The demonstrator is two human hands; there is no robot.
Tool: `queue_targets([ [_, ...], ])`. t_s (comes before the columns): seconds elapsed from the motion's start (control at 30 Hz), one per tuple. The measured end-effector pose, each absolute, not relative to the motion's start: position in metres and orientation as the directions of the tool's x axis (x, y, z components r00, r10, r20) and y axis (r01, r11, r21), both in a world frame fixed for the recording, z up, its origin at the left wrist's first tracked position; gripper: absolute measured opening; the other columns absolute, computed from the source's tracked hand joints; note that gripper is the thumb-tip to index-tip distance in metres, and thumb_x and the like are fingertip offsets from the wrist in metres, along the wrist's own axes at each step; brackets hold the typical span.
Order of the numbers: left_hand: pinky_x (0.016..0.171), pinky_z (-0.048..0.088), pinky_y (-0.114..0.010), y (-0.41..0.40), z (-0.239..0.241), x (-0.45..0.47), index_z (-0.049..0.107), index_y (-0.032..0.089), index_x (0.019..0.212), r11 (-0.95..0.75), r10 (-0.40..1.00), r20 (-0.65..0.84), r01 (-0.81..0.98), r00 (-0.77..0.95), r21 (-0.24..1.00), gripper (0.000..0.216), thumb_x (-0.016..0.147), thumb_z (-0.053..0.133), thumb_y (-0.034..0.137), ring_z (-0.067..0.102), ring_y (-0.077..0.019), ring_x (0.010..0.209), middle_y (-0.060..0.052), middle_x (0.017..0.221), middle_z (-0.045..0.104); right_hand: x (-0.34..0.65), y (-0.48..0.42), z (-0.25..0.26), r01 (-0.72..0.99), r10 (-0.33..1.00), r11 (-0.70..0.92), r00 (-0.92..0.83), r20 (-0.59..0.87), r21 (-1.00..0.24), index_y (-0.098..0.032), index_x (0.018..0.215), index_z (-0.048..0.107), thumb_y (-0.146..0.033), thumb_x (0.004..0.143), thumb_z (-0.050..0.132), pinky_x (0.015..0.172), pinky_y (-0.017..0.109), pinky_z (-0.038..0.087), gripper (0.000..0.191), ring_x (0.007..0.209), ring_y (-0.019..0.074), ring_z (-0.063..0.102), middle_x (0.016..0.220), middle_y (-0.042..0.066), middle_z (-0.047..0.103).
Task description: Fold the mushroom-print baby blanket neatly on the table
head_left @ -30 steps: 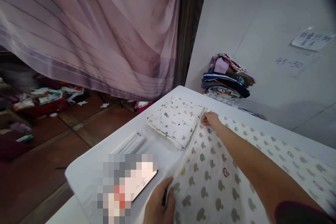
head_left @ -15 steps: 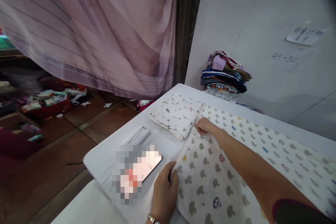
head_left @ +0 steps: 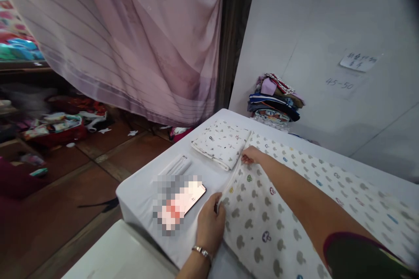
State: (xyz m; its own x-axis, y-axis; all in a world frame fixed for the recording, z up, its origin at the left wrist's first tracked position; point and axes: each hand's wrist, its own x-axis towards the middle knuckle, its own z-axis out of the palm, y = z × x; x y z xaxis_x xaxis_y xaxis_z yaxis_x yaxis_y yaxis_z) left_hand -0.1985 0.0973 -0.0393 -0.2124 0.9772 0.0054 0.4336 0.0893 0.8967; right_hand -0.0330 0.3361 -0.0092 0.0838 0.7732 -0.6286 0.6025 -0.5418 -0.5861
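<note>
A large white cloth printed with small mushrooms lies spread over the white table. My left hand, a bracelet on its wrist, pinches the cloth's near left corner. My right hand reaches across and grips the far left corner, fingers closed on the edge. Just beyond my right hand lies a folded white cloth with small prints.
A phone with a lit screen lies left of my left hand, a slim white box behind it. A stack of folded colourful clothes sits against the white wall. A pink curtain hangs at left over a cluttered brown floor.
Both hands keep their grip on the cloth's left edge, and the right hand has drawn it back slightly from the folded cloth. The camera has shifted, showing more of the table's near edge.
</note>
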Motion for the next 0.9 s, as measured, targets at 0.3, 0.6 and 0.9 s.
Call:
queue_targets([
  [0.3, 0.08, 0.042, -0.031, 0.098, -0.046, -0.199, 0.058, 0.019, 0.105, 0.075, 0.971, 0.038, 0.448, -0.238, 0.891, 0.031, 0.078, 0.044, 0.018, 0.058, -0.0177, 0.088, -0.005, 0.098, 0.065, -0.048, 0.326, -0.012, 0.464, 0.778, -0.6, 0.15, -0.61, -0.652, -0.011, 0.1, 0.056, -0.032, 0.088, 0.052, 0.059, 0.024, 0.051, 0.025, 0.068, 0.0098, 0.058, 0.087, 0.004, 0.06],
  [0.6, 0.071, 0.041, -0.027, 0.099, -0.04, -0.2, 0.056, 0.018, 0.106, 0.093, 0.972, 0.019, 0.456, -0.236, 0.885, 0.031, 0.077, 0.044, 0.015, 0.058, -0.0156, 0.075, -0.003, 0.082, 0.065, -0.038, 0.243, -0.013, 0.443, 0.888, -0.43, 0.052, -0.456, -0.787, -0.014, 0.071, 0.052, -0.018, 0.082, 0.052, 0.038, 0.016, 0.043, 0.011, 0.038, 0.0067, 0.053, 0.054, -0.002, 0.059],
  [0.9, 0.064, 0.039, -0.025, 0.1, -0.042, -0.199, 0.057, 0.018, 0.104, 0.08, 0.964, 0.05, 0.464, -0.262, 0.882, 0.03, 0.076, 0.046, 0.017, 0.055, -0.0135, 0.066, -0.001, 0.074, 0.062, -0.057, 0.251, -0.009, 0.57, 0.807, -0.525, 0.096, -0.583, -0.632, -0.009, 0.067, 0.055, -0.019, 0.077, 0.06, 0.033, 0.02, 0.044, 0.015, 0.032, 0.0119, 0.051, 0.043, 0.003, 0.056],
])
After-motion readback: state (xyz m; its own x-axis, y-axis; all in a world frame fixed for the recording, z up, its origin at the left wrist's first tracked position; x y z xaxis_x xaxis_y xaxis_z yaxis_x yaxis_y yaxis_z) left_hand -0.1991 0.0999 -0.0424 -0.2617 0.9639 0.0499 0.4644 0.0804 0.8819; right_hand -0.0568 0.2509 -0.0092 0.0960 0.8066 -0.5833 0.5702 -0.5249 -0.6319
